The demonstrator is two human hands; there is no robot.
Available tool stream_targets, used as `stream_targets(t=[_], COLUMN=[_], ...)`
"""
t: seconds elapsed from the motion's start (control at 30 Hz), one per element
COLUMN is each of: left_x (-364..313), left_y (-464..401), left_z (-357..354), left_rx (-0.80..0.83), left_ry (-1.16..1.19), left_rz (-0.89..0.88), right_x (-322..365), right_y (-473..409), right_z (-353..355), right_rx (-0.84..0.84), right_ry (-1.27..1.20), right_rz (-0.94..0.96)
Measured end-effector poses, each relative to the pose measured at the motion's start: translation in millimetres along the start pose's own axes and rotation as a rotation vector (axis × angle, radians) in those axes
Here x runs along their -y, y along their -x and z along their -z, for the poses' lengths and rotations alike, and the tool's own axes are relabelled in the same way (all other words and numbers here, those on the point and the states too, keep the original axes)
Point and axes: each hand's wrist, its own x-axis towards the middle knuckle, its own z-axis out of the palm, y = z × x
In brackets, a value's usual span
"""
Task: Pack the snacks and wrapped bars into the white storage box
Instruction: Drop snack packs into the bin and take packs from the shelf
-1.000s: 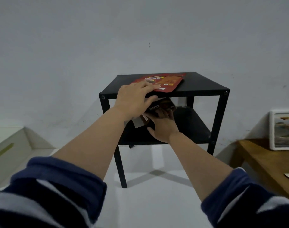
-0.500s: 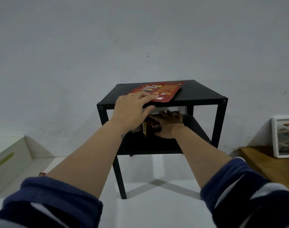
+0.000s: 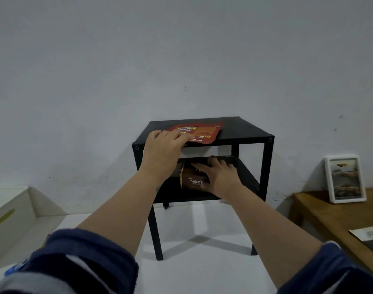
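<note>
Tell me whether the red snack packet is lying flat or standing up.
Lying flat. The red snack packet is spread face-up on the black table, its near edge overhanging the top, with the left hand resting on it.

I have only one view, from the camera worn on the person's head. It looks forward and down along both bare forearms toward a plain grey wall. The small black metal two-tier side table [image 3: 251,132] stands in the middle of the picture, near enough that both hands reach it. The wide lens bends the edges: a white storage box [image 3: 10,211] shows at far left, a low wooden surface [image 3: 334,211] at far right.
</note>
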Motion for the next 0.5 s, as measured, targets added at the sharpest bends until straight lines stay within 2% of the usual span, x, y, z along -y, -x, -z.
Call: stream_targets(t=[0.17,0.27,0.4,0.5], left_x=[10,14,42,69], left_y=[18,26,72,118], left_z=[72,104,171,197], left_rx=[-0.180,-0.160,-0.189,-0.148], left_ry=[0.076,0.152,0.248,0.305], left_rz=[0.042,0.135,0.283,0.438], right_x=[34,47,105,151], right_y=[57,70,108,124], right_z=[30,43,75,88], right_rx=[-0.068,-0.049,-0.070,-0.063], right_ry=[-0.019,-0.043,-0.076,-0.134], right_rz=[-0.038,-0.075,-0.084,-0.074])
